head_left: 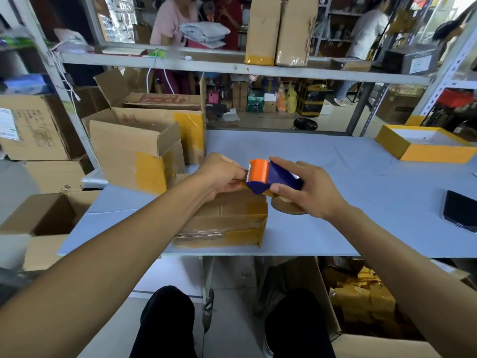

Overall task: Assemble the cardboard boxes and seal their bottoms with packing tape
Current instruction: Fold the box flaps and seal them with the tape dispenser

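A small cardboard box lies on the grey table near its front edge, with yellow tape over its right end. Above it my right hand grips a blue and orange tape dispenser loaded with a brown tape roll. My left hand pinches the tape end at the dispenser's orange toothed edge. Both hands hover just over the box's top.
Open cardboard boxes with yellow tape stand at the table's left. A yellow tray-like box sits far right, a black phone at the right edge. Shelving and people stand behind; more boxes sit on the floor either side.
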Available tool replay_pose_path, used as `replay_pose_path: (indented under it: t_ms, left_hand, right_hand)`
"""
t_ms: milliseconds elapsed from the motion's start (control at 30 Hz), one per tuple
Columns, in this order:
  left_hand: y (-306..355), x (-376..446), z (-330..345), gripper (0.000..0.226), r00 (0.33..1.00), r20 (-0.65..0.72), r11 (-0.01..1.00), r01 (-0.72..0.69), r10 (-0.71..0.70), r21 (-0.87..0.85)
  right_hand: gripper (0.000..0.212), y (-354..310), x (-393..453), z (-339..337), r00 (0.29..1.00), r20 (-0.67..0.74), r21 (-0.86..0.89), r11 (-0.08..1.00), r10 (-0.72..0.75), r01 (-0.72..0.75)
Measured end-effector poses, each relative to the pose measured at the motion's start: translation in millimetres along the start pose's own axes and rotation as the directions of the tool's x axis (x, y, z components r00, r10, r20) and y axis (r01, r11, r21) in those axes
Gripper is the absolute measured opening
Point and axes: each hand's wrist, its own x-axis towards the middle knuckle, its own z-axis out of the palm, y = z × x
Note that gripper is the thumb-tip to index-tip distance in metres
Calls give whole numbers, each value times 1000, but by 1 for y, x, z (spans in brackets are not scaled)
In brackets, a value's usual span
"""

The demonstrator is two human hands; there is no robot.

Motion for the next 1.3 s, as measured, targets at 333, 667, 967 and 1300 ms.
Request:
replay_pose_path:
  t_ms: [333, 667, 967, 1300]
  left_hand:
    - [4, 10, -37, 4, 989, -144, 998, -15, 24, 65]
    - [-9, 18, -26, 10, 964, -111, 837, -148, 240, 526]
    - [12, 28, -14, 79, 991, 26, 337, -70, 132, 939]
    - [2, 60, 33, 64, 919, 384, 536, -372, 95, 758]
  right_hand:
    - [76, 47, 7, -32, 991, 124, 30, 998, 44, -48]
    - [59, 67, 24, -25, 980, 191, 71, 995, 60, -75]
    - [60, 74, 25, -8, 959, 281, 13, 999, 41, -46]
    - [59, 77, 25, -3, 956, 290, 31, 997, 54, -66]
